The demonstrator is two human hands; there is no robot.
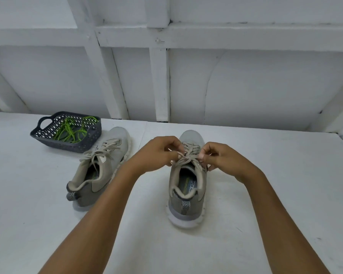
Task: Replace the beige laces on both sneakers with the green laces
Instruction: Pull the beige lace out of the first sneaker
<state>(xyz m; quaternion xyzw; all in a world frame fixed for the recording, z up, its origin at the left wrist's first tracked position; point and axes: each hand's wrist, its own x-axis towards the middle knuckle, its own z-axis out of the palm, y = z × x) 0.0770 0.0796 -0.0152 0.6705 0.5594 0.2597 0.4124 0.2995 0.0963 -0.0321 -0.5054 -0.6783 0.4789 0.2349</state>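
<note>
Green laces [70,132] lie in the basket [83,146]; left hand [158,150] and right hand [220,156] pinch beige laces [189,150].

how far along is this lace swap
Nothing done yet: the grey mesh sneaker by the dark perforated plastic basket is tied in beige laces. In hand: left hand and right hand pinch the other sneaker's beige lace knot. Left: both swaps; thin green laces lie in the basket.

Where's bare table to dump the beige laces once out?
Widest bare table: right of the worked sneaker, to the edge. Also the near-left corner, this side of the second sneaker. Crowded: far left, where the basket sits close by that sneaker; the left forearm crosses the gap between the sneakers.
</note>
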